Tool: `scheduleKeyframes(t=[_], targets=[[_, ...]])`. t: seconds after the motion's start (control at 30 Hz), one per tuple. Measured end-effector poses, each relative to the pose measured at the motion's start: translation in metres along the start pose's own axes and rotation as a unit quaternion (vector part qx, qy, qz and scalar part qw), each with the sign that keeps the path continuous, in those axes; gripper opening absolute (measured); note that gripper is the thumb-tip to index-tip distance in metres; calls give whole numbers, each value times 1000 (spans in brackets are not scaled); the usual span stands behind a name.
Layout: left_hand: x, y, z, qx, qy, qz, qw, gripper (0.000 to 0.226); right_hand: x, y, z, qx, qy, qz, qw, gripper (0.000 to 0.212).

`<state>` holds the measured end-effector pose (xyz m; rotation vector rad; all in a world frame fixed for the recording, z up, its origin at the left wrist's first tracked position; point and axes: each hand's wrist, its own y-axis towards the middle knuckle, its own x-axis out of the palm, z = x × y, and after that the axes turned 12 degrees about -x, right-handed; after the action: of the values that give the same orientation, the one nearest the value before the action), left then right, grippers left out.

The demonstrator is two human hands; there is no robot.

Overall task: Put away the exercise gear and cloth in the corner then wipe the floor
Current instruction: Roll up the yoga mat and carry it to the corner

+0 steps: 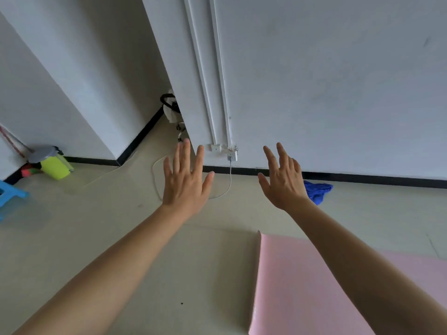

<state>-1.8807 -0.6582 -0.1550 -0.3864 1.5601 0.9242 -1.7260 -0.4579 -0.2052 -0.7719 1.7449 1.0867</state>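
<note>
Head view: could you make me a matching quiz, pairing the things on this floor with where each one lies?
Things: 1 pink mat; 2 blue cloth; 3 yellow-green jug; 4 blue stool.
Places: a in the far left corner; b lower right of the picture; c cut off at the left edge; d just beyond the right hand.
Pairs: 1-b; 2-d; 3-a; 4-c.

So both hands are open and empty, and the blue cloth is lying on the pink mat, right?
Not quite. The head view shows the blue cloth on the bare floor by the wall, off the pink mat. The left hand and right hand are open and empty.
</note>
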Motion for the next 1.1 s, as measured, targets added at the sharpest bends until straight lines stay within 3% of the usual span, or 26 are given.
scheduleKeyframes(t=[0.1, 0.3, 0.43, 0.53, 0.87, 0.97, 1.1], targets=[[16, 64, 22, 42, -26, -9, 999, 68, 1, 18, 26, 45, -33, 10, 998, 70], [86, 169, 94, 196, -80, -40, 977, 67, 16, 23, 89, 229, -67, 37, 970, 71], [141, 216, 146, 329, -96, -83, 936, 71, 36, 12, 106, 346, -103, 47, 931, 73], [171, 234, 180, 417, -113, -130, 893, 70, 50, -2, 99, 451, -135, 62, 880, 73], [218, 157, 241, 629, -91, -212, 742, 71, 91, -90, -3, 676, -160, 60, 717, 75], [247, 109, 245, 683, -42, -208, 699, 68, 137, -128, -21, 723, -125, 71, 676, 74], [321, 51, 239, 707, 26, -215, 673, 74, 222, -169, -23, 767, -21, 44, 640, 72]])
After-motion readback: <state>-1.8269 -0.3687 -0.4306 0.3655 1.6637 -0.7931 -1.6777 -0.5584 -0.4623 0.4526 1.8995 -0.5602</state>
